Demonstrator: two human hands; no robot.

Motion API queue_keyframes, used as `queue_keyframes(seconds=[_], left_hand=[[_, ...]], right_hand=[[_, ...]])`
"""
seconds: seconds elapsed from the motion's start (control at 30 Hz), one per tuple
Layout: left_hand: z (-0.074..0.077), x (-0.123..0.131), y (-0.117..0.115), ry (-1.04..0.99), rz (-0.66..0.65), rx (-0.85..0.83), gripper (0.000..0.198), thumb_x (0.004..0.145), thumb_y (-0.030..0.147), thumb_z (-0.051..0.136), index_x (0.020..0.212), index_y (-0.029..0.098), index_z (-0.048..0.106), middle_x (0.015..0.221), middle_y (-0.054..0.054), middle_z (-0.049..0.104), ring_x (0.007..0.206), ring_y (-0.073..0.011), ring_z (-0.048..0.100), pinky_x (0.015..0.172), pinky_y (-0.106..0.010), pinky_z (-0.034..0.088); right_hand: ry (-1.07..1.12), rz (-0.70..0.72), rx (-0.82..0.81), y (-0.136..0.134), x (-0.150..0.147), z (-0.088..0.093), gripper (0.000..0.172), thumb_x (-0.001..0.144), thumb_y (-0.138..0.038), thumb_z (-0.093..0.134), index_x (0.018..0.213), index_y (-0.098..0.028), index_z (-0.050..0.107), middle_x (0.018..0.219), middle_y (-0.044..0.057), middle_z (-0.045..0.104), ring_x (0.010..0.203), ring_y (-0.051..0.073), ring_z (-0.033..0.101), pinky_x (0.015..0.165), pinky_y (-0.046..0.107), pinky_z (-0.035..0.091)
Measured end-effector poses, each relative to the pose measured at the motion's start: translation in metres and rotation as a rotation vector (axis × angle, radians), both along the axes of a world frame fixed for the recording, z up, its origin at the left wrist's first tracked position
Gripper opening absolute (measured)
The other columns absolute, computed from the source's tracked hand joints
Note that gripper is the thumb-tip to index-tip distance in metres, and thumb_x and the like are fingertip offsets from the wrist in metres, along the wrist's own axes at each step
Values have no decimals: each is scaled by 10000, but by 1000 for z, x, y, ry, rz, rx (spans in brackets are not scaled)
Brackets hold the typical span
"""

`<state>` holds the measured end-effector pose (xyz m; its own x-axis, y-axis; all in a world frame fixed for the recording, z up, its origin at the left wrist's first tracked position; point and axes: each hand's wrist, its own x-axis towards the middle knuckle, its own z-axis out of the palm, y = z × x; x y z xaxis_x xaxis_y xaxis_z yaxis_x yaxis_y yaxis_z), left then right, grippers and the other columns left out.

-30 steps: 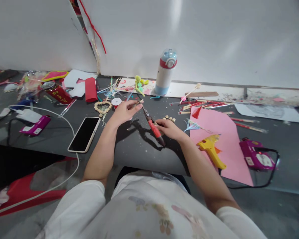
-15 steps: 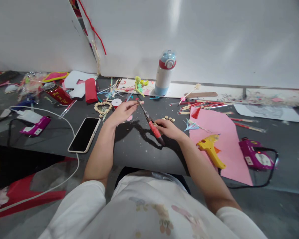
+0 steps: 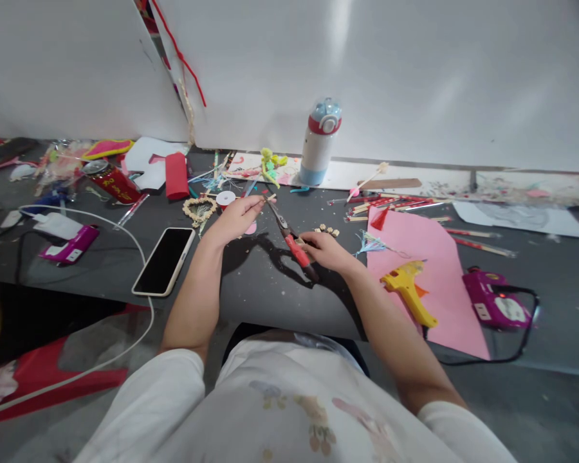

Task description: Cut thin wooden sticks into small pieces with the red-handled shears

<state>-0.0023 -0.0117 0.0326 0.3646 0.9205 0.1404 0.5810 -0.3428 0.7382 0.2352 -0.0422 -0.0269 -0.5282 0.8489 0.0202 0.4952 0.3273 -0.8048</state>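
Observation:
My right hand [image 3: 329, 251] is closed round the handles of long-nosed pliers [image 3: 295, 246] with red and dark grips. Their narrow jaws point up and left to the fingertips of my left hand [image 3: 234, 220]. Those fingers are pinched together on a thin pale stick [image 3: 271, 197], whose short end pokes out beside the jaws. Whether the jaws bite the stick is too small to tell. Just beyond my right hand lie several small pale cut pieces [image 3: 328, 229]. A heart shape of pale bits [image 3: 199, 211] and a white spool [image 3: 226, 198] rest beyond my left wrist.
On the right, a yellow glue gun [image 3: 408, 289] lies on pink paper [image 3: 444, 257], near a purple power socket [image 3: 495, 299]. A phone [image 3: 164, 262], white cable and red can [image 3: 110, 182] are on the left. A bottle [image 3: 321, 143] stands at the back; red-patterned sticks [image 3: 381, 202] lie to its right.
The fingers of my left hand have drawn together and slightly back from the pliers' tip, and the pale stick end now shows. The pliers have shifted very slightly left.

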Motion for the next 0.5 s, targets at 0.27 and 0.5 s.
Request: queue_keyframes(seconds=[0.27, 0.5], left_hand=[[2, 0, -1, 24, 0, 34, 453, 896, 447, 370, 1136, 159, 623, 606, 23, 388, 559, -103, 326, 535, -216, 259], [4, -2, -2, 8, -20, 29, 445, 896, 450, 379, 1145, 170, 619, 629, 17, 395, 568, -97, 328, 519, -214, 253]], right_hand=[[108, 22, -135, -1, 2, -4, 285, 848, -424, 437, 695, -184, 425, 621, -42, 359, 576, 98, 345, 546, 237, 269], [183, 57, -185, 0, 1, -3, 309, 838, -444, 461, 688, -175, 431, 634, -41, 354, 592, 93, 341, 557, 235, 275]])
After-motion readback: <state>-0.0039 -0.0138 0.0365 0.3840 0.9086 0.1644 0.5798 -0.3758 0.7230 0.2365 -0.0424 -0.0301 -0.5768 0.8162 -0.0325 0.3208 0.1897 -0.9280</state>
